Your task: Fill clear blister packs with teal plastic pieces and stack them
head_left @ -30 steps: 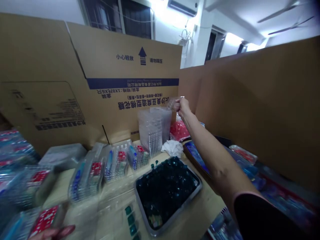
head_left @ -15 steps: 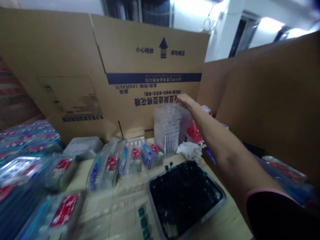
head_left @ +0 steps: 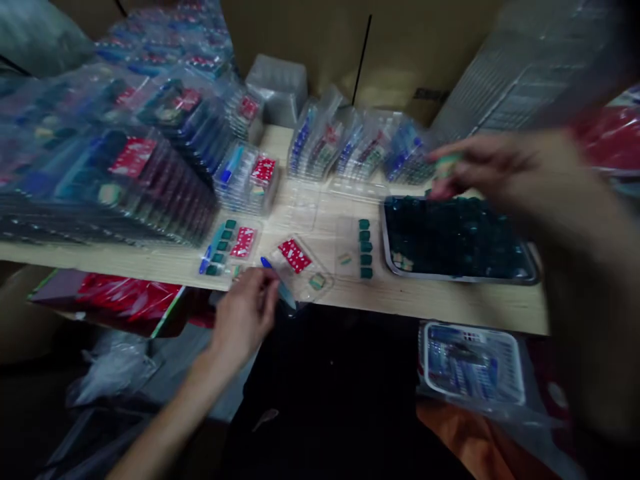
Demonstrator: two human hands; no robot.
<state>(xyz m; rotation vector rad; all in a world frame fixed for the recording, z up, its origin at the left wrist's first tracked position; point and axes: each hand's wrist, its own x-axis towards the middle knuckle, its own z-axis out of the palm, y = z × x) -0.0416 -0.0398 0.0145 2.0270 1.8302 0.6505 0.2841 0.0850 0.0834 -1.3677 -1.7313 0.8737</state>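
Note:
My left hand (head_left: 245, 307) is closed by the table's front edge, its fingertips pinched on a slim pen-like blue stick (head_left: 286, 293), dark at one end. The stick lies at the left side of a clear plastic tray (head_left: 320, 270) holding a red dotted packet (head_left: 295, 255) and a striped block. My right hand (head_left: 485, 163), blurred, pinches a small green and cream striped block (head_left: 449, 162) above the far rim of a metal tray (head_left: 460, 277) of dark green cubes. Another clear tray (head_left: 345, 233) has a column of several green cubes (head_left: 366, 246) at its right side.
A filled clear tray (head_left: 244, 241) lies left of my left hand. Tall stacks of filled trays (head_left: 165, 193) crowd the left. More packs (head_left: 313, 140) stand along the back before a cardboard wall (head_left: 410, 53). A white basket (head_left: 473, 363) sits below the table, right.
My view has tipped down and turned. My right hand has left the stack of clear trays at the back and now holds a striped block. My left hand has come into view.

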